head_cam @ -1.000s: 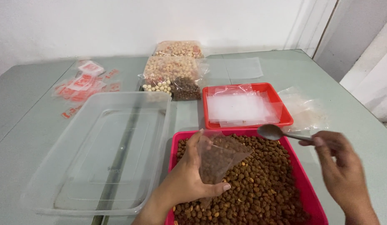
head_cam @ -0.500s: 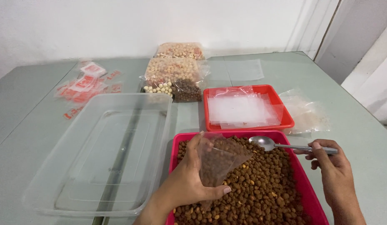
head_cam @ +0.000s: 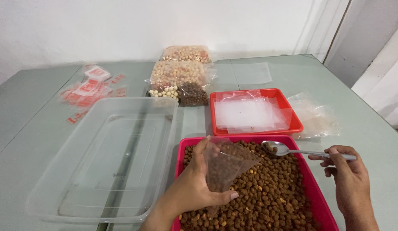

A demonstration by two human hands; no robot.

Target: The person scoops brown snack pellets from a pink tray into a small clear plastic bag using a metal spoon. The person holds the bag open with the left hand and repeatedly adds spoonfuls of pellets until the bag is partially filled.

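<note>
Gripping a limp clear pouch lower centre, left hand risks spills; right hand pinches a loaded spoon.

1. A plain white wall fills the back of the view, smooth and bare
2. At the right, a pale vertical frame or door edge stands beside a light grey panel
3. A grey-green table spreads across almost the whole lower view, its surface matt and flat
4. A seam runs from the far edge of the table toward the near side
5. The table's far edge meets the wall
6. The light is soft and even, with faint shadows only
</note>
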